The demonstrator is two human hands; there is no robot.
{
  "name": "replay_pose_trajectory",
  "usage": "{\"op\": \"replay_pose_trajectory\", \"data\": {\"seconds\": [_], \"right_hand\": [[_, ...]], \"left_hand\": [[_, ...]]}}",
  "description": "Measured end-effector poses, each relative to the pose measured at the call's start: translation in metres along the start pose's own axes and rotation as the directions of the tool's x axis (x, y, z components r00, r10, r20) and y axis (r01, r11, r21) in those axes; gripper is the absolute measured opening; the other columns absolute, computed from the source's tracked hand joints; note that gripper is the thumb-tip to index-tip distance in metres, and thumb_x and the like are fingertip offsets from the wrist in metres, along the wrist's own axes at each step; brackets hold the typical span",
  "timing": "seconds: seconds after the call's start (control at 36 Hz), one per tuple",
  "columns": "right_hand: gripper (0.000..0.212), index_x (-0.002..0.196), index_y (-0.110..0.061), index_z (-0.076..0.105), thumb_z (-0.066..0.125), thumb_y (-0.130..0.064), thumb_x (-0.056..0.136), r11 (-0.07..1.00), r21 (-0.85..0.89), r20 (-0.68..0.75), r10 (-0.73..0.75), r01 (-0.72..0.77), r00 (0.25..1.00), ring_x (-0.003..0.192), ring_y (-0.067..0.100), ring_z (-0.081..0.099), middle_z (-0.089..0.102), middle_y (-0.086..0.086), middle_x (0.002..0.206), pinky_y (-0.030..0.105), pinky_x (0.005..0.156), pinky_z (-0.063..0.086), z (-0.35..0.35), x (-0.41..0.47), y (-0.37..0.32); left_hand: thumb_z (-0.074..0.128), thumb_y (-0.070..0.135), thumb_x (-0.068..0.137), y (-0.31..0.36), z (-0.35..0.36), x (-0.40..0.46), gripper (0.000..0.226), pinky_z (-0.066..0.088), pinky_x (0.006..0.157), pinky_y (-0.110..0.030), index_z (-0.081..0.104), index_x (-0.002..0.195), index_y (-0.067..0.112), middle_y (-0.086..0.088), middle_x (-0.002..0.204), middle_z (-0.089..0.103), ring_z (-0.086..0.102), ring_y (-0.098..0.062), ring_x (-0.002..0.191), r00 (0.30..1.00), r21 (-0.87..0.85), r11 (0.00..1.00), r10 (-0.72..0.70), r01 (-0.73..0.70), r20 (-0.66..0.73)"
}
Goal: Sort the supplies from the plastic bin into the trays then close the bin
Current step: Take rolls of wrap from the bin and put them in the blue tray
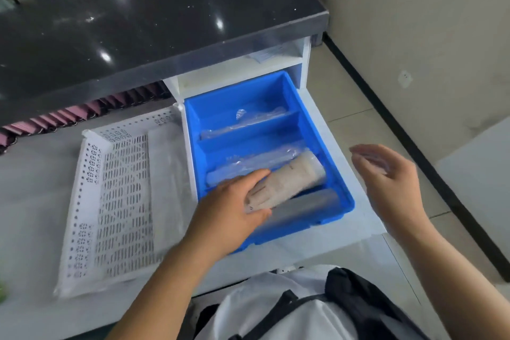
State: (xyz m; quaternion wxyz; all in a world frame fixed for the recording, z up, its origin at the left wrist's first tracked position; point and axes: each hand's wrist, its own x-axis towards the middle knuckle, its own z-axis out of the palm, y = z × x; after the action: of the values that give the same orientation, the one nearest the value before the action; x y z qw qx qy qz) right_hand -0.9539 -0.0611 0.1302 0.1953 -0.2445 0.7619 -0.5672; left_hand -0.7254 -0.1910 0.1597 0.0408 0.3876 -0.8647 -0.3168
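A blue tray [309, 107] with dividers sits on the white surface at centre. Clear plastic packs [245, 121] lie in its far compartment and another clear pack [248, 165] in the middle one. My left hand [234, 212] grips a beige wrapped roll [292, 179] lying across the near compartments. A grey wrapped roll [306, 205] lies along the tray's near side. My right hand [386, 174] hovers to the right of the tray, fingers relaxed, holding nothing. A white perforated tray [121, 196] lies left of the blue one.
A dark glossy counter [154, 22] overhangs the back, with a white shelf [237, 69] beneath it. A row of pink-edged items [91, 110] stands under the counter at left. Floor tiles and a black skirting strip run at right.
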Motion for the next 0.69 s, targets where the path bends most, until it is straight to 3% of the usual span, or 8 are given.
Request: {"op": "replay_pose_trajectory", "data": {"seconds": [0.14, 0.19, 0.28, 0.42, 0.53, 0.58, 0.64, 0.69], "right_hand": [[0.022, 0.106, -0.035, 0.071, 0.061, -0.022, 0.092, 0.995, -0.099, 0.078, 0.001, 0.007, 0.997, 0.101, 0.006, 0.066, 0.070, -0.019, 0.110, 0.033, 0.095, 0.052, -0.008, -0.028, 0.004], [0.025, 0.114, -0.037, 0.067, 0.061, -0.027, 0.091, 0.980, -0.193, 0.155, -0.021, 0.052, 0.988, 0.098, 0.007, 0.062, 0.064, -0.025, 0.116, 0.022, 0.092, 0.050, -0.007, -0.035, 0.005], [0.034, 0.124, -0.033, 0.063, 0.061, -0.026, 0.092, 0.951, -0.290, 0.248, -0.031, 0.105, 0.968, 0.110, -0.006, 0.051, 0.058, -0.021, 0.128, 0.000, 0.087, 0.036, -0.005, -0.041, 0.006], [0.041, 0.131, -0.032, 0.058, 0.062, -0.024, 0.091, 0.944, -0.321, 0.295, 0.018, 0.081, 0.955, 0.116, 0.000, 0.053, 0.052, -0.019, 0.137, 0.007, 0.085, 0.037, 0.001, -0.052, 0.007], [0.047, 0.136, -0.031, 0.055, 0.064, -0.028, 0.090, 0.897, -0.405, 0.358, -0.020, 0.175, 0.933, 0.132, 0.011, 0.045, 0.043, -0.010, 0.148, 0.027, 0.099, 0.041, 0.007, -0.056, 0.000], [0.049, 0.137, -0.033, 0.054, 0.064, -0.030, 0.090, 0.878, -0.424, 0.393, -0.043, 0.222, 0.919, 0.138, 0.014, 0.038, 0.041, -0.008, 0.151, 0.034, 0.108, 0.039, 0.011, -0.055, -0.007], [0.049, 0.137, -0.034, 0.053, 0.064, -0.032, 0.090, 0.854, -0.446, 0.432, -0.057, 0.269, 0.900, 0.141, 0.016, 0.034, 0.041, -0.006, 0.152, 0.038, 0.113, 0.034, 0.015, -0.052, -0.013], [0.049, 0.137, -0.035, 0.052, 0.063, -0.035, 0.090, 0.832, -0.470, 0.462, -0.054, 0.295, 0.886, 0.143, 0.018, 0.031, 0.040, -0.005, 0.154, 0.042, 0.115, 0.032, 0.020, -0.050, -0.017]], "left_hand": [[0.071, 0.033, 0.082, 0.012, 0.032, 0.021, 0.064, 0.048, 0.090, -0.032, 0.041, 0.137, 0.047, 0.016, 0.127, 0.061, 0.055, -0.015, 0.114, 0.993, 0.160, 0.982, 0.093, -0.104, 0.079], [0.070, 0.032, 0.082, 0.013, 0.039, 0.026, 0.059, 0.051, 0.085, -0.038, 0.040, 0.131, 0.046, 0.012, 0.124, 0.062, 0.058, -0.020, 0.110, 0.991, 0.213, 0.970, 0.101, -0.116, 0.083], [0.069, 0.029, 0.082, 0.009, 0.045, 0.032, 0.056, 0.051, 0.086, -0.037, 0.043, 0.129, 0.044, 0.014, 0.127, 0.060, 0.057, -0.019, 0.112, 0.991, 0.213, 0.970, 0.104, -0.120, 0.083], [0.067, 0.028, 0.087, 0.001, 0.047, 0.035, 0.056, 0.044, 0.099, -0.029, 0.049, 0.138, 0.041, 0.018, 0.133, 0.057, 0.051, -0.012, 0.120, 0.991, 0.145, 0.981, 0.118, -0.126, 0.064], [0.062, 0.036, 0.091, 0.002, 0.044, 0.034, 0.058, 0.029, 0.114, -0.036, 0.041, 0.145, 0.042, 0.010, 0.148, 0.043, 0.038, -0.017, 0.135, 0.991, 0.142, 0.984, 0.097, -0.109, 0.092], [0.062, 0.038, 0.091, 0.003, 0.039, 0.030, 0.061, 0.026, 0.116, -0.035, 0.038, 0.147, 0.041, 0.009, 0.151, 0.039, 0.032, -0.014, 0.139, 0.997, 0.064, 0.995, 0.070, -0.072, 0.027], [0.063, 0.036, 0.092, 0.001, 0.030, 0.021, 0.057, 0.028, 0.113, -0.026, 0.042, 0.145, 0.040, 0.015, 0.148, 0.042, 0.034, -0.005, 0.138, 0.996, -0.166, 0.986, -0.028, 0.013, -0.085], [0.063, 0.037, 0.093, -0.003, 0.018, 0.007, 0.051, 0.029, 0.109, -0.023, 0.047, 0.140, 0.041, 0.022, 0.146, 0.045, 0.038, 0.003, 0.135, 0.967, -0.449, 0.884, -0.216, 0.133, -0.138]]}}
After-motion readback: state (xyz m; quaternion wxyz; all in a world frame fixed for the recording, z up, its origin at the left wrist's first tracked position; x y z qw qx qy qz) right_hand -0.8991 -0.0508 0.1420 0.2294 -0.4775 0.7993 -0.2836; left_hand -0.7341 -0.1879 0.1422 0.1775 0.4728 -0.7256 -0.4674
